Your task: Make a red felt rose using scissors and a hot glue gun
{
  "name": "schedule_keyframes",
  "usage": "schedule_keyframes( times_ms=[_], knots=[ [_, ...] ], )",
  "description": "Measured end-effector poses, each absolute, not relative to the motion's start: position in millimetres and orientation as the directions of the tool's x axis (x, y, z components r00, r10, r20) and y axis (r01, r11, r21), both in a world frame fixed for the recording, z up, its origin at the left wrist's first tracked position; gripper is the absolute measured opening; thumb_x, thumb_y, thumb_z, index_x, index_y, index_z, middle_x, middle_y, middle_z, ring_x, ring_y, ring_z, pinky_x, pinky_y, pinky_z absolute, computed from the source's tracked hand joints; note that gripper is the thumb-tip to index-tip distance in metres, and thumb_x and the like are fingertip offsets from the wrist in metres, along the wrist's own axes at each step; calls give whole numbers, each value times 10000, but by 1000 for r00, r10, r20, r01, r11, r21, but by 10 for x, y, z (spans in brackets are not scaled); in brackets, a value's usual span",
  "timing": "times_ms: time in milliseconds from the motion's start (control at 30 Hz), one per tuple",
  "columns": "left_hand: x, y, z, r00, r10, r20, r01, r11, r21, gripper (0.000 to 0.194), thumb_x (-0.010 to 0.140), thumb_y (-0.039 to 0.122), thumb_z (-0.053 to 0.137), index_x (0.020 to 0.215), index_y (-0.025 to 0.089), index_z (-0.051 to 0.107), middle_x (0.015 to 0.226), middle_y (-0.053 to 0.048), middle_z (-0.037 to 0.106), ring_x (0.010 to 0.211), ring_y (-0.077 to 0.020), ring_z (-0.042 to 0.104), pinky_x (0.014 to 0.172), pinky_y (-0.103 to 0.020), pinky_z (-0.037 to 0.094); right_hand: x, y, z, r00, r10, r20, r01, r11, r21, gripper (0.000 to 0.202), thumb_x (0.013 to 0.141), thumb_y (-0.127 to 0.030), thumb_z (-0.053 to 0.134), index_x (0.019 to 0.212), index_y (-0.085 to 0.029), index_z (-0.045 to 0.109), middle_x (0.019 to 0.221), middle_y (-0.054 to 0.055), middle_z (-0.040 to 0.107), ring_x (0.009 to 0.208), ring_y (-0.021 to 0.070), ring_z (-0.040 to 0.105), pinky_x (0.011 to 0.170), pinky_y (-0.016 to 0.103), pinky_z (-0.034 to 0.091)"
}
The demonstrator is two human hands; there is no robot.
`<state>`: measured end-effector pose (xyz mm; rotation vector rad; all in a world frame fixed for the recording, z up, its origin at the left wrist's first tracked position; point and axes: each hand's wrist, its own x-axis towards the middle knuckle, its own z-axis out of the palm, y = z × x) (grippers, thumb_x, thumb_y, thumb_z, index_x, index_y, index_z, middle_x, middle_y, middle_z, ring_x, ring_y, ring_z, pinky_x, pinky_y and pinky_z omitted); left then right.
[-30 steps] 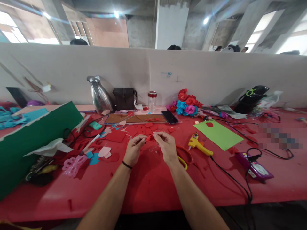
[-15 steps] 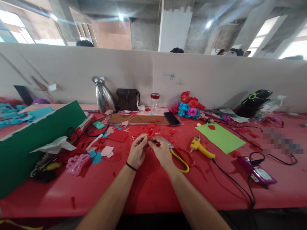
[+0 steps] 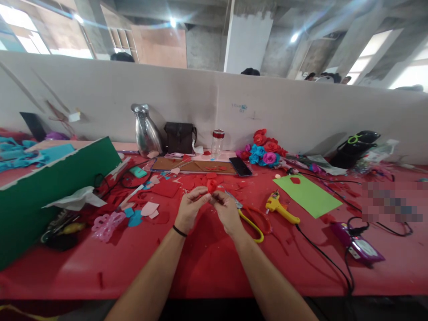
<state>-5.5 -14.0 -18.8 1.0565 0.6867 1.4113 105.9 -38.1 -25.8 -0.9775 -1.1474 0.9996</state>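
Observation:
A small rolled red paper piece [image 3: 211, 185] is pinched between the fingertips of my left hand [image 3: 190, 208] and my right hand [image 3: 227, 210], just above the red table [image 3: 207, 258]. Both hands meet at the table's middle, fingers closed around the roll. Yellow-handled scissors [image 3: 249, 219] lie on the table right beside my right hand. Loose red paper cut-outs [image 3: 200, 180] are scattered just beyond my fingers.
A yellow glue gun [image 3: 280, 207] with a black cable, a green sheet [image 3: 307, 194], a phone [image 3: 240, 166], a bunch of paper flowers [image 3: 264, 149], a jar [image 3: 217, 141], a silver jug [image 3: 146, 130], a green board [image 3: 50, 191] at left and a purple device [image 3: 356, 243] at right.
My hands have come closer together and the red piece is now rolled tighter between the fingertips. The view shifted slightly, and the scissors beside my right hand came into fuller sight.

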Motion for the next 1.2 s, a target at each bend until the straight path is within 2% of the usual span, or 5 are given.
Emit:
schedule_keyframes(
  times_ms=[233, 333, 467, 700, 1200],
  knots=[
    [-191, -115, -153, 262, 938, 227, -415, -103, 904, 140, 597, 253, 785, 716, 183, 764, 876, -65, 655, 844, -179, 583, 784, -299, 455, 1078, -369, -246, 32, 960, 276, -129, 278, -952, 135, 719, -349, 653, 699, -216, 660, 684, -23, 625, 707, 155, 539, 715, 272, 419],
    [-219, -106, -138, 299, 926, 229, -412, -91, 906, 129, 600, 247, 786, 710, 183, 763, 870, -59, 657, 839, -173, 583, 792, -292, 451, 1076, -369, -240, 38, 965, 261, -94, 263, -960, 144, 712, -346, 653, 658, -212, 646, 647, -24, 611, 667, 153, 529, 672, 274, 421],
    [-185, -93, -167, 236, 948, 212, -440, -90, 893, 137, 590, 271, 793, 683, 182, 748, 792, -30, 672, 778, -144, 586, 776, -267, 448, 1081, -375, -239, 115, 956, 270, -42, 276, -960, 88, 705, -299, 657, 718, -212, 655, 725, -9, 642, 698, 156, 548, 670, 276, 418],
    [-86, -103, -202, 69, 984, 166, -421, -122, 899, 227, 539, 296, 819, 710, 181, 725, 696, -5, 708, 686, -133, 609, 728, -267, 466, 1093, -414, -193, 194, 927, 321, -153, 352, -923, 72, 722, -251, 649, 781, -220, 623, 786, -6, 618, 758, 147, 550, 731, 278, 423],
    [-23, -117, -252, 67, 988, 142, -470, -94, 878, 201, 502, 251, 833, 663, 188, 731, 674, 4, 707, 658, -115, 607, 698, -241, 468, 1057, -427, -125, 250, 936, 246, -262, 310, -914, 115, 666, -274, 665, 690, -216, 569, 675, -35, 562, 662, 130, 507, 645, 260, 407]
  ],
)
